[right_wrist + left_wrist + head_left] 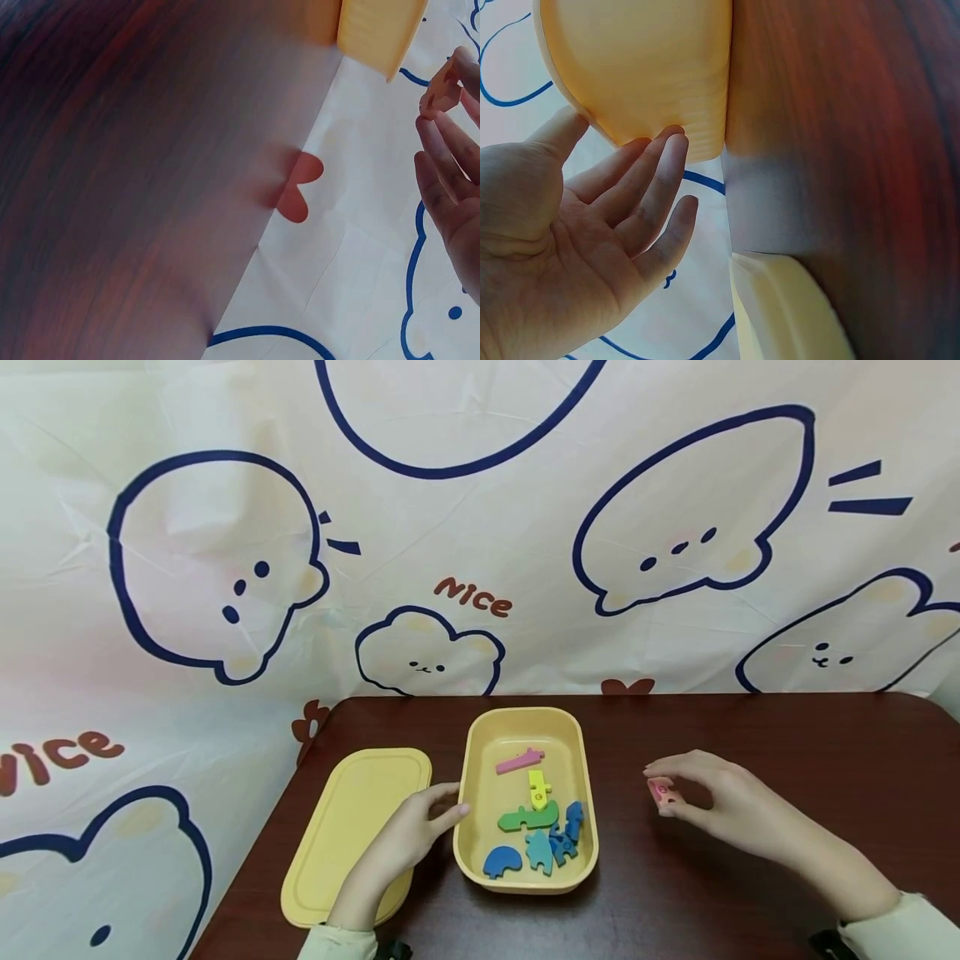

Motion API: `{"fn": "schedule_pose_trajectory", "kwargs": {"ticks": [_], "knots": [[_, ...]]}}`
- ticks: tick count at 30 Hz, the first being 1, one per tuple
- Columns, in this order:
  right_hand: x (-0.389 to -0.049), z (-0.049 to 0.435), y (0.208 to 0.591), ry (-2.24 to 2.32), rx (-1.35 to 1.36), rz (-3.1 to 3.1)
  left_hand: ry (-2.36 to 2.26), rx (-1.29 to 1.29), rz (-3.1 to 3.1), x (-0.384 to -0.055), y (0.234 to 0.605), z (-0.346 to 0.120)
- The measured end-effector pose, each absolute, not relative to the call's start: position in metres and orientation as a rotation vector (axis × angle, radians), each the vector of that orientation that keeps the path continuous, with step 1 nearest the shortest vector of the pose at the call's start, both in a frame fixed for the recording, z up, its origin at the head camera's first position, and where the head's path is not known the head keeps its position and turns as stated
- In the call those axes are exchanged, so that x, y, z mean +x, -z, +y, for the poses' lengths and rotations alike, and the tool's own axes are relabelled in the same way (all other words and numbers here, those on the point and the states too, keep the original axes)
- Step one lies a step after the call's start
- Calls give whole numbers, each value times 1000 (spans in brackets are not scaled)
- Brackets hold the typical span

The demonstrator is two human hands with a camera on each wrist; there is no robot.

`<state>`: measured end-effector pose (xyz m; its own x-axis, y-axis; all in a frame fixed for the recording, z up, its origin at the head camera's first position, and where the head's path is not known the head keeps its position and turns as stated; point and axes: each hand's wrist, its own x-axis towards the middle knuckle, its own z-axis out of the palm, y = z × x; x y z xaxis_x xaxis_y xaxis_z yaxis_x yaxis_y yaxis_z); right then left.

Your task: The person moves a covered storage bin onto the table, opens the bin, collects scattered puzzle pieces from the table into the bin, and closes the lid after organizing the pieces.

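Observation:
A yellow plastic box point(480, 727) stands mid-table with several coloured puzzle pieces lying in it: a pink strip point(519, 762), a yellow piece point(538, 789), a long green piece point(528, 817), a teal piece point(539, 852) and blue ones, including a rounded one point(502, 862). My left hand point(408, 831) touches the box's left side, thumb at the rim and fairly straight fingers point(649, 176) against the outer wall. Off to the right of the box, my right hand point(723, 802) pinches a small pink puzzle piece point(663, 792) between thumb and fingertips, above the table.
The box's yellow lid point(356, 827) lies flat on the dark brown table point(750, 727), left of the box and partly under my left forearm. Behind the table's far edge hangs a white cloth point(547, 543) with blue-outlined cartoon figures.

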<state>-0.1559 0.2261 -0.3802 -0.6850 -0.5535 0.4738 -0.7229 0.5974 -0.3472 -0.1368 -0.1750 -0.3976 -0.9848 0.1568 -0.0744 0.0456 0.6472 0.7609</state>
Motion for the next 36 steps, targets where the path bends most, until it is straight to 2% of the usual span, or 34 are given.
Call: {"fn": "schedule_pose_trajectory", "kwargs": {"ticks": [36], "knots": [[-165, 165, 375, -935, 1120, -2578, -1276, 169, 2722, -137, 399, -175]]}}
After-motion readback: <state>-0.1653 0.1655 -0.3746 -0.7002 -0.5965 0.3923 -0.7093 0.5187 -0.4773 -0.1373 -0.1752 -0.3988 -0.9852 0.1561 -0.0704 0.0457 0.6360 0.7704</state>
